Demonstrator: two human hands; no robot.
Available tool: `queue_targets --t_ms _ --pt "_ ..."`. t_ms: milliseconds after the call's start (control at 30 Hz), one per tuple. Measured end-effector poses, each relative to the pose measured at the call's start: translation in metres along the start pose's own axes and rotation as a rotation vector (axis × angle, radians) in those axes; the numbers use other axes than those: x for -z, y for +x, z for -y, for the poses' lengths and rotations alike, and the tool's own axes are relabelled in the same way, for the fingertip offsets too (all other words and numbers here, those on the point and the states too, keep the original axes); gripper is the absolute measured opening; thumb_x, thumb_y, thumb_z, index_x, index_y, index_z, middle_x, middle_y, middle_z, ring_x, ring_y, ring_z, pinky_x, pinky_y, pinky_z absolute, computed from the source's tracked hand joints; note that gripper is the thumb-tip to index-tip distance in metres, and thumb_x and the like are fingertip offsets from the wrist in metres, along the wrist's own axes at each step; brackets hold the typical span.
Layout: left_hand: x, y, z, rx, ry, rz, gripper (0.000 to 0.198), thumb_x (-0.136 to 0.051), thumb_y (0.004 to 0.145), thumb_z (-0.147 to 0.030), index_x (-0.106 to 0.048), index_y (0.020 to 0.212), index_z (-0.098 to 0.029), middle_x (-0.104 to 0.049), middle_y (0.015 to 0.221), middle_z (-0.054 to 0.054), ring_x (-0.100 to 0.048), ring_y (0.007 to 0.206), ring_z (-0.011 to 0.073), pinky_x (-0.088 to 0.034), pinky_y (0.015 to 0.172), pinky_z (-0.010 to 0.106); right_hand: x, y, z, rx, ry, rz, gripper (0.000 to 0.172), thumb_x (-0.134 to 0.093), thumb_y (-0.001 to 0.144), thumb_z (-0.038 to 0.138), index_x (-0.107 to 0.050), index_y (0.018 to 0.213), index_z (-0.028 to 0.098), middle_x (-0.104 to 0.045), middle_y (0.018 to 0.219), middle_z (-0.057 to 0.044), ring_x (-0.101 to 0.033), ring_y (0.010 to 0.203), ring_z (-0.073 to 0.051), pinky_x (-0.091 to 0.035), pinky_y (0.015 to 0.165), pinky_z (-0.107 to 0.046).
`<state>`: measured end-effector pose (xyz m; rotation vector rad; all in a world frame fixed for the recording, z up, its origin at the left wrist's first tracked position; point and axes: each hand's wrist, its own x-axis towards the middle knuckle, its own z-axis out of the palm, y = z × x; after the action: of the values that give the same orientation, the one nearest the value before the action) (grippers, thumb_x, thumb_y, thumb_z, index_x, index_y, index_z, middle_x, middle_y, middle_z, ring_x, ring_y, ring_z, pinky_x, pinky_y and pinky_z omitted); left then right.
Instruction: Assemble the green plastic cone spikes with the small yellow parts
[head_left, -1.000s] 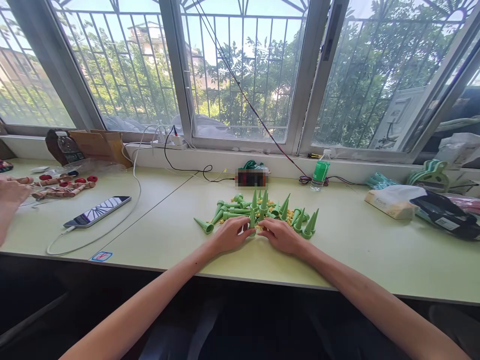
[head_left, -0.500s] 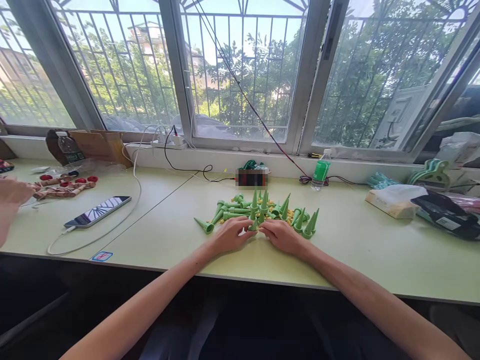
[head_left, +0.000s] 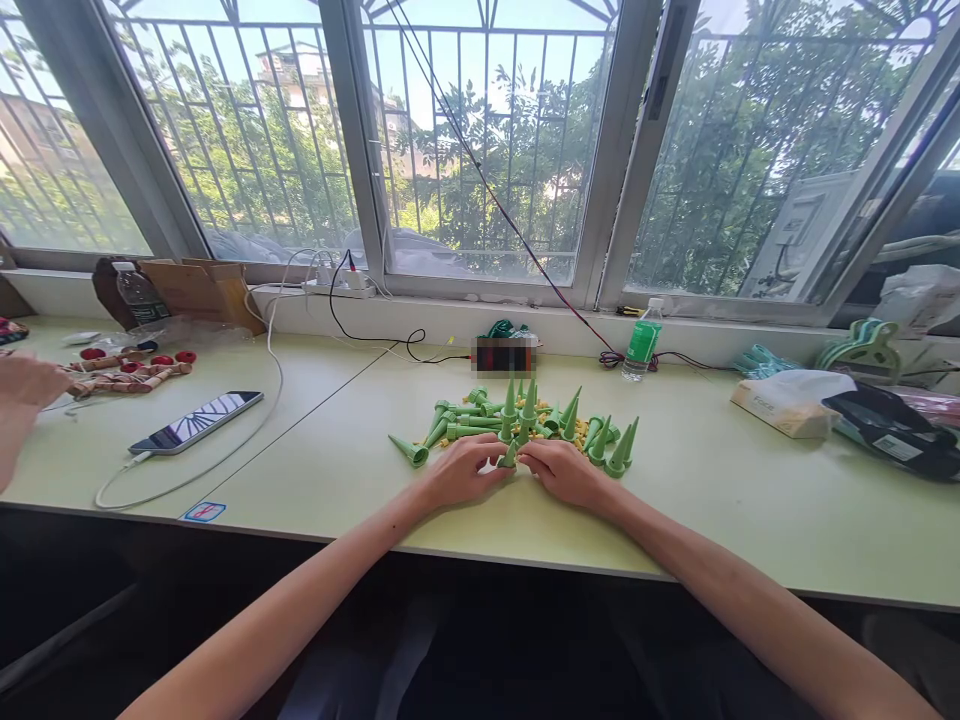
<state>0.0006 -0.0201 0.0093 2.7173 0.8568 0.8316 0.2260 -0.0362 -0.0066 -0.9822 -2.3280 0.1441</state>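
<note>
My left hand (head_left: pixel 465 472) rests low over the table, thumb and fingers closed around the base of a green plastic watering spike (head_left: pixel 509 457), whose point is up. Close beside it, my right hand (head_left: pixel 566 470) has its fingers pinched together by the spike; whatever is between them is too small to make out. Just beyond both hands lies a heap of similar green spikes (head_left: pixel 480 421), some upright and some on their sides. Small yellow pieces (head_left: pixel 580 432) are scattered among them. One loose spike (head_left: pixel 409 450) lies to the left of my left hand.
A phone (head_left: pixel 196 424) on a white cable lies left, near another person's hand (head_left: pixel 30 385) and red-and-wood pieces (head_left: pixel 131 375). Behind the heap sits a blurred dark device (head_left: pixel 502 356). A bottle (head_left: pixel 642 342), tissue pack (head_left: pixel 793 402) and black package (head_left: pixel 896 430) are right.
The spike in my left hand has shifted very slightly and its base shows more. My right hand stays almost in place beside it.
</note>
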Motion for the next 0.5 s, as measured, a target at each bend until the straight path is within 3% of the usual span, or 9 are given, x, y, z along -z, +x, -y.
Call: queue_targets --t_ms 500 --pt "-0.0048 -0.0018 0.004 0.02 0.02 0.0 0.021 -0.063 0.088 -0.03 -0.054 0.075 -0.017 -0.05 0.07 -0.002 -0.043 0.061 0.011 -0.034 0.057 0.023 0.0026 -0.0003 0.0037 -0.037 0.026 0.006 0.026 -0.043 0.103 0.018 -0.062 0.085 0.018 -0.065 0.079 -0.003 -0.056 0.069 -0.015 -0.038 0.069 -0.025"
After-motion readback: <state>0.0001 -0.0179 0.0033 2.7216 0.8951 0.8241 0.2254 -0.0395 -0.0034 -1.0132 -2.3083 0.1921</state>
